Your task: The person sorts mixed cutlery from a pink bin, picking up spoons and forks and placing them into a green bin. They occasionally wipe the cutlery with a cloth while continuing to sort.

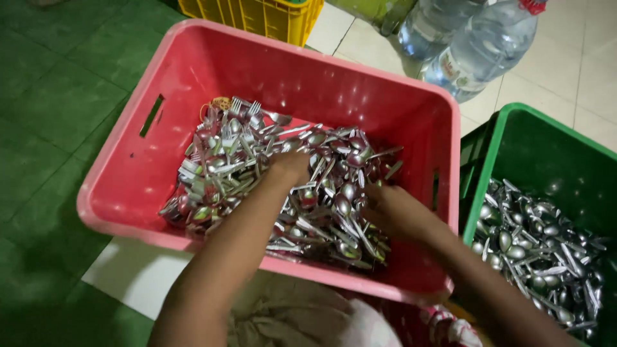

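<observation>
Green floor (58, 83) covers the left side of the view, giving way to pale tiles (578, 71) at the upper right, with a white patch of floor just under the near rim of the red crate. Three crates show: a yellow crate (257, 16) at the top edge, one red crate (193, 64) in the middle and one green crate (546, 141) just beside it on the right. Two clear plastic water bottles (475, 45) lie on the tiles behind. Both larger crates hold a heap of metal spoons and forks, too many to count. The left hand (289, 166) is pressed fingers-down into the red crate's cutlery (238, 160); its grip is buried, so I cannot tell what it holds. The right hand (395, 209) rests curled on the same heap, its grip also unclear. The green crate's spoons (540, 250) lie untouched.
</observation>
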